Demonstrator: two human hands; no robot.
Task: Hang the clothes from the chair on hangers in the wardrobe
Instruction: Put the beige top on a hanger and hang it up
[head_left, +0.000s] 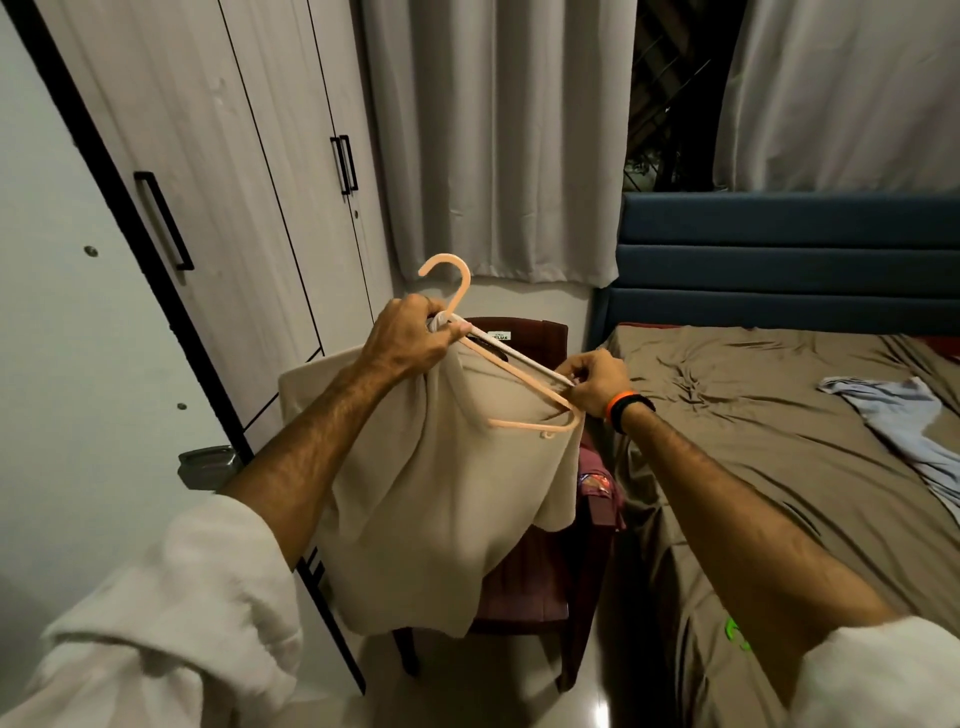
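A beige garment (441, 493) hangs in front of me, draped over a peach plastic hanger (519, 374) whose hook points up and left. My left hand (410, 335) grips the hanger's neck together with a bunch of the cloth. My right hand (595, 382) pinches the garment's white neckline edge at the hanger's right shoulder. Behind the garment stands the dark red chair (545, 587), with a maroon cloth (597, 478) lying over its right arm. The wardrobe (208, 208) is on the left, its doors shut.
An open white door (62, 312) with a metal lock stands close on my left. The bed (779, 426) with a brown sheet fills the right side; a light blue garment (904, 426) lies on it. Grey curtains (493, 135) hang behind the chair.
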